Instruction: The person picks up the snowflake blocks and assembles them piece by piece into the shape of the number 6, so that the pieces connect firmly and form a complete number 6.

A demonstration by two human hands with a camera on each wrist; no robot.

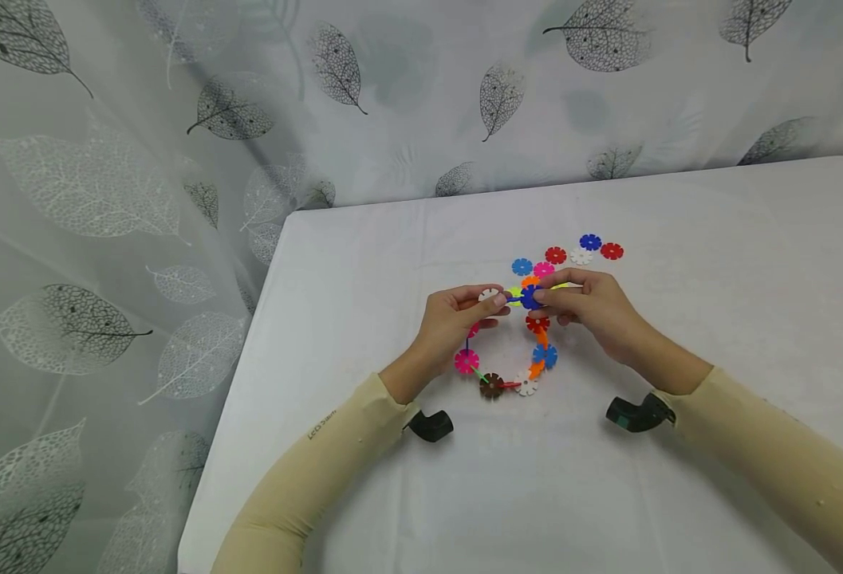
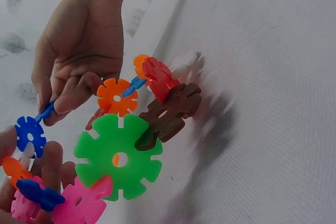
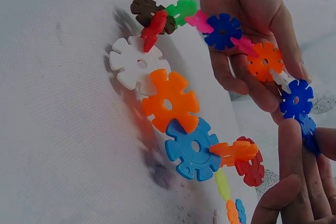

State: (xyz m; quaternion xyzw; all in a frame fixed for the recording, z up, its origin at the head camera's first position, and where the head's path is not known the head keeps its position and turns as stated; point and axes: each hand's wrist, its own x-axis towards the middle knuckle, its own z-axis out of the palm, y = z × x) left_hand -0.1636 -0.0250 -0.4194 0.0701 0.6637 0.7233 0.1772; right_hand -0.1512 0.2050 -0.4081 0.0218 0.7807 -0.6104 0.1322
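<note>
A chain of notched plastic flower discs, slotted edge to edge, curves in a ring shape between both hands. My left hand pinches one end part, near a white disc and a blue disc. My right hand pinches the last blue disc, which meets the other blue disc at its edge. Lower on the chain are a brown disc, a green disc, a white disc and a light blue disc. A red disc ends the other side, apart from the blue one.
Behind the hands, loose discs lie on the white table: light blue, pink, red, white, dark blue and more. A leaf-print curtain hangs behind. Black wrist devices sit below the sleeves.
</note>
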